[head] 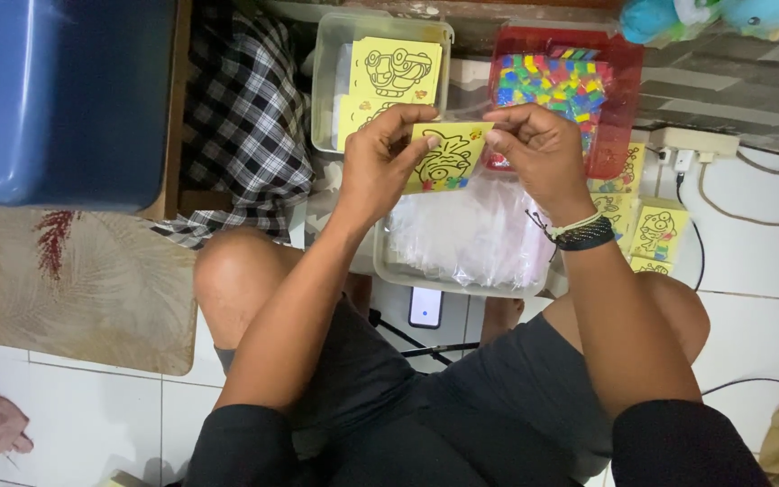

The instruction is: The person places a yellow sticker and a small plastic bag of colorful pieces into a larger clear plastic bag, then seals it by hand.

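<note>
Both hands hold one small yellow card (448, 158) printed with a black cartoon outline and a strip of colours at its foot. My left hand (388, 160) pinches its left edge, and my right hand (538, 149) pinches its top right corner. The card hovers above a clear tub of transparent plastic sleeves (475, 239). Behind it, a clear box (326, 81) holds more yellow cards (394, 77), and a red box (619, 99) holds small multicoloured pieces (556, 81).
Several finished yellow cards (655, 230) lie on the white tiles at right, beside a power strip (691, 142) and cable. A phone (426, 307) lies between my knees. A blue bin (60, 99), checked cloth (245, 117) and mat (74, 289) are at left.
</note>
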